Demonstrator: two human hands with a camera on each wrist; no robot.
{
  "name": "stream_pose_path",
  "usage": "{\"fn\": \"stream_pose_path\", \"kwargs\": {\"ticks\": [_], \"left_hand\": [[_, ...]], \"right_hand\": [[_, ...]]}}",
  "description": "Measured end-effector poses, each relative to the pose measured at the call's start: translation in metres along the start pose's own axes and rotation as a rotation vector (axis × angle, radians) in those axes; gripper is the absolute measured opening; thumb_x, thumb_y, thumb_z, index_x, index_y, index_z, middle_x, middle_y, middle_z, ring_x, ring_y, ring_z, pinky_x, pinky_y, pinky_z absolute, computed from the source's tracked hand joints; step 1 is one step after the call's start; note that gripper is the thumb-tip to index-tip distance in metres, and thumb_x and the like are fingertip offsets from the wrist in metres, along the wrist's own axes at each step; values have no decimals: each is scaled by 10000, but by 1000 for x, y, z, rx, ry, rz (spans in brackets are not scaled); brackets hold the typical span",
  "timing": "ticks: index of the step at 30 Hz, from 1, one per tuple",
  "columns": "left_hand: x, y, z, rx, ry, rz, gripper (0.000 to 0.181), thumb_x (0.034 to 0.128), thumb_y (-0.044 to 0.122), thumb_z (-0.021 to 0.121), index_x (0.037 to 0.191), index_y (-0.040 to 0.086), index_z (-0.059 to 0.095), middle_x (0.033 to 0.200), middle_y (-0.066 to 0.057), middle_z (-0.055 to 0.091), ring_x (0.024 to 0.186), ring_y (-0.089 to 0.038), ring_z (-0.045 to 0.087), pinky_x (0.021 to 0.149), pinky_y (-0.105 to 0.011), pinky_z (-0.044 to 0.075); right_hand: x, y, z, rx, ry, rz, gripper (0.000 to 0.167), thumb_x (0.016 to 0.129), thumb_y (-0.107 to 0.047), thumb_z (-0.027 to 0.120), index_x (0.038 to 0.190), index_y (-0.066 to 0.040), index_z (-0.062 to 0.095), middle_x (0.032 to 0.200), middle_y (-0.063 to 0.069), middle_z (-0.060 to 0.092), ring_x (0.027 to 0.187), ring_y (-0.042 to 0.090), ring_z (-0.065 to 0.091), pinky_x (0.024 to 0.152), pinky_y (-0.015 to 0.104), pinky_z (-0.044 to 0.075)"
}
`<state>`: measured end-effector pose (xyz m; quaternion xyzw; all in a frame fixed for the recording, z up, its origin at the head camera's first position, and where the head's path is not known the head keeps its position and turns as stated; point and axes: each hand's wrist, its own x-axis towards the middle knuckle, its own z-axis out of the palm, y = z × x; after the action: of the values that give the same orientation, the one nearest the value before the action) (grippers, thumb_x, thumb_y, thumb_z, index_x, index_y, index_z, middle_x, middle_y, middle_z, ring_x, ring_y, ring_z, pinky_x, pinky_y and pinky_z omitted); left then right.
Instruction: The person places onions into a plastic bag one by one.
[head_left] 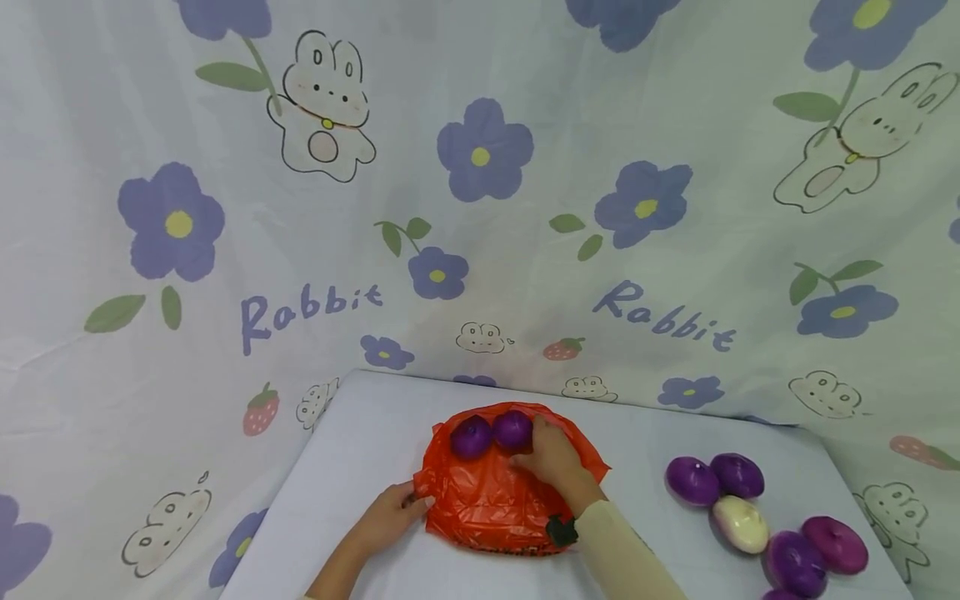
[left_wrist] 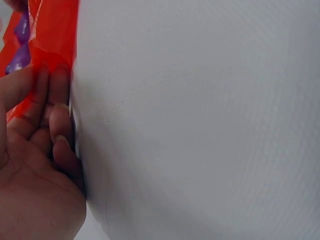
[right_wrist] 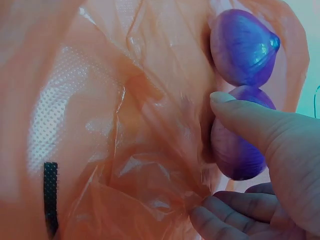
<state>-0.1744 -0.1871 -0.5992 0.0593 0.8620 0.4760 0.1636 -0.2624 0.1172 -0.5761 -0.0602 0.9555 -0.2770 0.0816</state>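
Observation:
A red plastic bag (head_left: pixel 487 492) lies spread on the table with two purple onions side by side on its far part, the left onion (head_left: pixel 471 437) and the right onion (head_left: pixel 513 430). My left hand (head_left: pixel 393 517) pinches the bag's left edge; in the left wrist view its fingers (left_wrist: pixel 37 107) show partly through the red film. Beside the right onion is my right hand (head_left: pixel 555 458). In the right wrist view, its thumb (right_wrist: pixel 240 111) lies across the nearer onion (right_wrist: pixel 237 145), while the other fingers stand loosely bent, apart from it, by the bag.
At the table's right are several more purple onions (head_left: pixel 798 565) and one pale onion (head_left: pixel 742 523). A dark patch (head_left: pixel 561 530) marks the bag's near right edge. Behind the white table (head_left: pixel 360 417) hangs a curtain (head_left: pixel 540 233) printed with rabbits and flowers.

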Motion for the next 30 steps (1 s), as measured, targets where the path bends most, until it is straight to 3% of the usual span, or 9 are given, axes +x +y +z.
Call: {"fn": "stream_pose_path", "kwargs": {"ticks": [7, 13, 18, 23, 30], "left_hand": [[-1, 2, -1, -2, 23, 5, 364, 1044, 327, 647, 1216, 9, 689, 844, -35, 558, 820, -213, 496, 718, -390, 419], [1, -1, 1, 1, 14, 16, 371, 1045, 323, 647, 1218, -2, 691, 842, -33, 568, 811, -212, 503, 713, -383, 425], [2, -3, 2, 15, 15, 11, 301, 1044, 339, 647, 1097, 46, 693, 814, -36, 542, 784, -212, 485, 690, -381, 407], [2, -4, 1, 10, 13, 17, 304, 1044, 343, 645, 1102, 49, 692, 822, -34, 546, 790, -212, 490, 695, -384, 410], [3, -5, 0, 17, 5, 17, 291, 1045, 340, 643, 1069, 53, 685, 805, -30, 538, 770, -206, 487, 678, -369, 406]], "right_hand": [[0, 2, -4, 52, -11, -15, 843, 834, -305, 912, 1416, 76, 436, 1269, 221, 633, 1156, 354, 637, 1021, 529, 503], [-16, -2, -12, 78, -19, -7, 921, 894, -294, 858, 1546, 88, 332, 1475, 258, 526, 1337, 408, 537, 1081, 572, 437], [-40, -5, -24, 31, 31, -77, 895, 932, -346, 813, 1575, 58, 339, 1550, 241, 472, 1408, 419, 481, 1081, 581, 430], [-64, -8, -41, -32, 71, -169, 803, 945, -400, 788, 1554, -18, 431, 1549, 170, 498, 1391, 377, 512, 1059, 571, 459], [-91, 1, -60, -137, 108, -185, 808, 929, -459, 786, 1553, -64, 460, 1561, 137, 494, 1399, 355, 508, 1039, 568, 477]]}}
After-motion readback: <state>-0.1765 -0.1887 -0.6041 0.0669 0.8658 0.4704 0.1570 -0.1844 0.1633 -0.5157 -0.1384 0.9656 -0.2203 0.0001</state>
